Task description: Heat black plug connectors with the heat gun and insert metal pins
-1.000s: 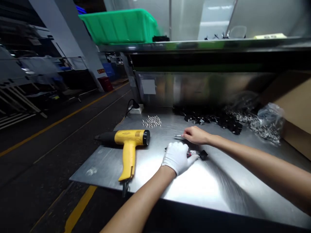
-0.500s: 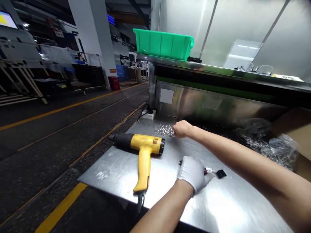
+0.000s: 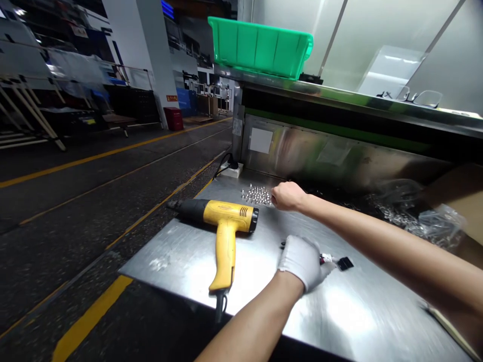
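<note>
My left hand (image 3: pixel 302 261), in a pale glove, is closed and low over the metal bench top. A short wire lead sticks out of it, with a white connector (image 3: pixel 326 258) and a hint of red to its right. Past the thumb lies a black connector block (image 3: pixel 344 263); a small black tip shows on the hand's other side. Farther back, my bare right hand (image 3: pixel 289 196) is curled into a fist at the right edge of a spread of small shiny metal parts (image 3: pixel 257 195). Its fingertips are turned away, so anything between them is hidden.
A yellow heat gun (image 3: pixel 226 226) lies left of my hands, its nozzle pointing left. Behind it is a white power strip (image 3: pixel 231 170). Clear bags (image 3: pixel 439 223) with metal pieces are at the right. A green bin (image 3: pixel 262 49) and glasses (image 3: pixel 426 98) sit on the shelf.
The view has shifted slightly, so bench and shelf sit a little higher in the picture. Both hands keep nearly the same places and poses: right at the metal parts, left on the wire lead.
</note>
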Demonstrator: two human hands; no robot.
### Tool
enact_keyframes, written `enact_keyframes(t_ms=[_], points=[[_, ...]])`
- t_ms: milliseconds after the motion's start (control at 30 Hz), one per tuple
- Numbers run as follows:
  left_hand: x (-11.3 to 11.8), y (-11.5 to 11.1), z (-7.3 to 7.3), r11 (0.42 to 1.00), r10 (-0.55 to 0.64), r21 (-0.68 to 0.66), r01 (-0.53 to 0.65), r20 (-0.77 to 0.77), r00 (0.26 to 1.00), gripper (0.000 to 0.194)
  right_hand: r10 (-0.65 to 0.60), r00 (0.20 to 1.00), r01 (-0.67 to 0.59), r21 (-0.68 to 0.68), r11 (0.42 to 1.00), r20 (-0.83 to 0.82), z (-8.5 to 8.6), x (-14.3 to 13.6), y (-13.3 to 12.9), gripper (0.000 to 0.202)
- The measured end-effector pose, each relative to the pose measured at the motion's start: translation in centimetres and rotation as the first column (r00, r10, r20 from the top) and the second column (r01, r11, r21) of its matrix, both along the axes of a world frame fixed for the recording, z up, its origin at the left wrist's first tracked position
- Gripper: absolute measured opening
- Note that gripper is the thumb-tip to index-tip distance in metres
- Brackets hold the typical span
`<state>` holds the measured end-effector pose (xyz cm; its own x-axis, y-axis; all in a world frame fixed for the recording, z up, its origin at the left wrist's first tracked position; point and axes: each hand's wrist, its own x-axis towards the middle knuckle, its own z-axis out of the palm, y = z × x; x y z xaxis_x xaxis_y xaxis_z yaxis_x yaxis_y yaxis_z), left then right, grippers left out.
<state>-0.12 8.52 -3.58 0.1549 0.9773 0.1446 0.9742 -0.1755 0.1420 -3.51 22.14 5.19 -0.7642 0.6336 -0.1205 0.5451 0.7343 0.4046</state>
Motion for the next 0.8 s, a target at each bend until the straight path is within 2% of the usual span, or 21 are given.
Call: enact_keyframes(t_ms=[167,300,533,800], points=[[-0.3,-0.1,0.4,1.000,-0.020,0.016,0.019,0.050,0.999,0.085,-0.105,0.992,0.103,-0.024,0.994,-0.077,-2.6,2.5,-0.3,0.035],[-0.4,-0.1,0.7,1.000,-0.025,0.009,0.024,0.073,0.997,0.080,-0.144,0.981,0.137,-0.055,0.989,-0.131,-3.7,3.0,-0.4,0.036],[-0.4,0.0,0.6,1.000,-0.028,-0.005,0.028,0.077,0.997,0.069,-0.154,0.968,0.142,-0.074,0.987,-0.196,-4.6,2.5,-0.4,0.036],[-0.3,0.0,0.5,0.999,-0.030,-0.009,0.031,0.084,0.996,0.076,-0.171,0.960,0.161,-0.062,0.985,-0.221,-4.7,2.6,-0.3,0.036]])
